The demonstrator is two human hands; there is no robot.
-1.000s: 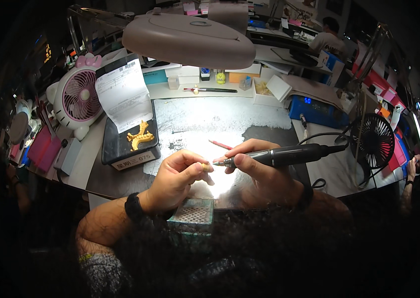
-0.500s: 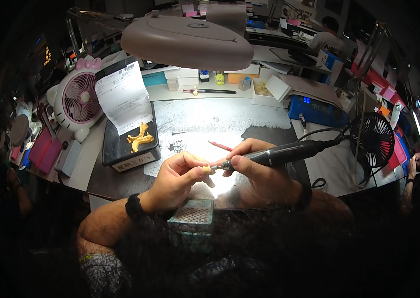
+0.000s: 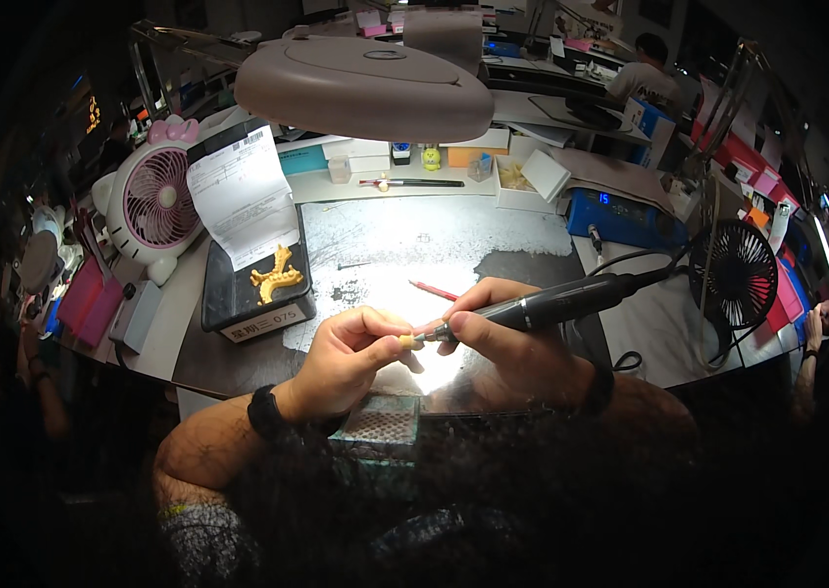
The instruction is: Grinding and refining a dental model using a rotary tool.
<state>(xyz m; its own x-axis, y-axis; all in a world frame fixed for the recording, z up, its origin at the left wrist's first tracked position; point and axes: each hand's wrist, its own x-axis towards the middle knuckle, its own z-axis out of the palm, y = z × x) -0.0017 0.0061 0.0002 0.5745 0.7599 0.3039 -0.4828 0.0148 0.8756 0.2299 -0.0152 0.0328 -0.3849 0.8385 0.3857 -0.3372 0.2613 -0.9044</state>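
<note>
Yellow and tiny between the fingertips, a small tooth-like piece sits pinched in the left hand, above the brightly lit middle of the tabletop. The left thumb and fingers are closed together on it. The right hand is wrapped around a black rotary handpiece, gripping it near its metal nose like a thick pen, and the narrow tip points left at the piece's near end. It looks to be at or against the surface (the contact itself is too small to be sure of).

For good work here, I would judge that the pinch should stay firm but not crushing, with the left fingertips kept back from the tip's path. Light, short passes, turning the piece rather than pushing harder, should keep the surface even; bracing the two hands against each other would damp any wobble. The desk lamp lights the spot well, so holding the piece inside its bright pool makes sense. The cable runs back toward the blue control box and is best left slack so that it does not tug the handle.

To the left, a black tray holds yellow dental models and a printed sheet; a red pencil lies just beyond the hands.
</note>
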